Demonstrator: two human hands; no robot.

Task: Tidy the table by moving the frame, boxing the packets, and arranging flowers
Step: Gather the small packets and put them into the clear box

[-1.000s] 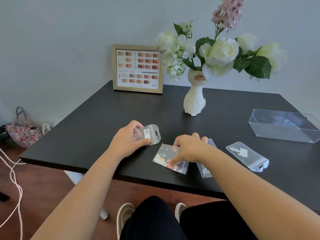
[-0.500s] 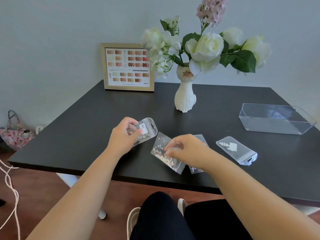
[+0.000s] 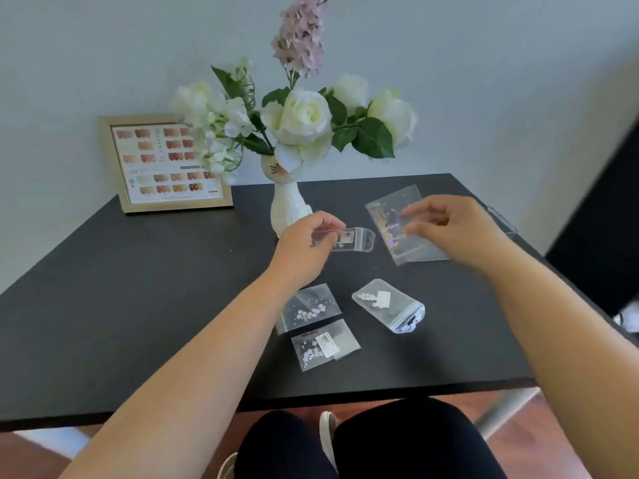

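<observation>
— Where are the two hands?

— Both are raised above the dark surface [image 3: 138, 288]. The left hand [image 3: 304, 243] has its grip closed on a small clear packet [image 3: 356, 239], pinched at one end so the rest sticks out toward the right. The right hand [image 3: 456, 229] grips a larger glittery packet [image 3: 394, 223] between thumb and fingertips – it hangs tilted, clear of the surface.

— And the other packets?

— Three lie flat nearer the person: a packet of pale beads [image 3: 309, 307], just in front of it a labelled packet [image 3: 325, 344], and to their right a zip packet [image 3: 389, 304] with white bits inside. None of them touch the hands.

— The frame and flowers?

— The gold frame [image 3: 162, 164] stands upright at the far left edge, against the wall. The white flowers [image 3: 301, 119] sit in a white cat vase [image 3: 287, 209] beside it, partly covering the frame's right side. Behind the right hand an edge of a clear box [image 3: 503, 219] shows.
</observation>
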